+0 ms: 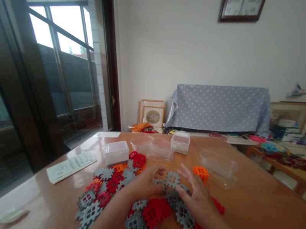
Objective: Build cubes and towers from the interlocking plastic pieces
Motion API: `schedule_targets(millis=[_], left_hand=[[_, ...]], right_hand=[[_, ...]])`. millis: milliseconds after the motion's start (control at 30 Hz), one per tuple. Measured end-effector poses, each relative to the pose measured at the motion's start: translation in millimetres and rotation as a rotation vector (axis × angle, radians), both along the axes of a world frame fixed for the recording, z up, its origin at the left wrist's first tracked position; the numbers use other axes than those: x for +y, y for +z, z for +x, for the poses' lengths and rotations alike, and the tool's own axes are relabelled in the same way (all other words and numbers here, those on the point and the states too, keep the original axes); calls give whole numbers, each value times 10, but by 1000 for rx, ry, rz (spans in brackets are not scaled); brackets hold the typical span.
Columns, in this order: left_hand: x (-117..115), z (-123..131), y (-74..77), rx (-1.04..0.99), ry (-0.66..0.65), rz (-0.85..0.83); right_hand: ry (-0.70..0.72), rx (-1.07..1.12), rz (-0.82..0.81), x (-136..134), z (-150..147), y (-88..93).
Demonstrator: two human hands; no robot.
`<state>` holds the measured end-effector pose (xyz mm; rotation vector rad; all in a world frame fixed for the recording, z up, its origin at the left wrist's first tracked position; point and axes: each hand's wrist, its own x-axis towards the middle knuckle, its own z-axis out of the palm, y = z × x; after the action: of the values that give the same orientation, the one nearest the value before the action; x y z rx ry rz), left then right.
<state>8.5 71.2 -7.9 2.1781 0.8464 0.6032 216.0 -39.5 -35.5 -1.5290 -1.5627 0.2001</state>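
Observation:
Interlocking plastic building tiles with notched edges lie in front of me. My left hand [150, 180] reaches in over them, its fingers loosely bent and apart, with the thumb beside a grey tile [161, 186] that it partly hides. A light grey window tile [173, 179] lies between my two hands. On the right, my right hand [195, 191] has its fingers spread, the thumb close to a cluster of grey tiles [182, 210]; contact is unclear. Red tiles [156, 211] lie between my forearms, and an orange tile [200, 174] sits just beyond my right hand.
More grey and red tiles [115, 181] spread left of my hands. Clear plastic boxes [117, 153], [180, 143] and trays [220, 165] stand farther back on the wooden table [259, 198]. A paper sheet [72, 166] and a crumpled plastic bag [9, 216] lie at left.

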Motion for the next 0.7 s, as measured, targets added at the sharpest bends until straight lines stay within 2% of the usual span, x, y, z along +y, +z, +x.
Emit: schedule_targets(millis=[67, 233, 433, 567, 700], left_hand=[[-47, 27, -3, -34, -49, -12], [-94, 44, 10, -27, -7, 53], [-96, 7, 97, 30, -16, 143], [-9, -94, 124, 115, 115, 218], [80, -176, 68, 298, 209, 308]], right_hand=[[9, 4, 5, -6, -11, 8], [41, 14, 6, -28, -35, 14], [56, 9, -1, -28, -59, -5], [-19, -26, 11, 1, -16, -2], [-108, -32, 1, 30, 43, -33]])
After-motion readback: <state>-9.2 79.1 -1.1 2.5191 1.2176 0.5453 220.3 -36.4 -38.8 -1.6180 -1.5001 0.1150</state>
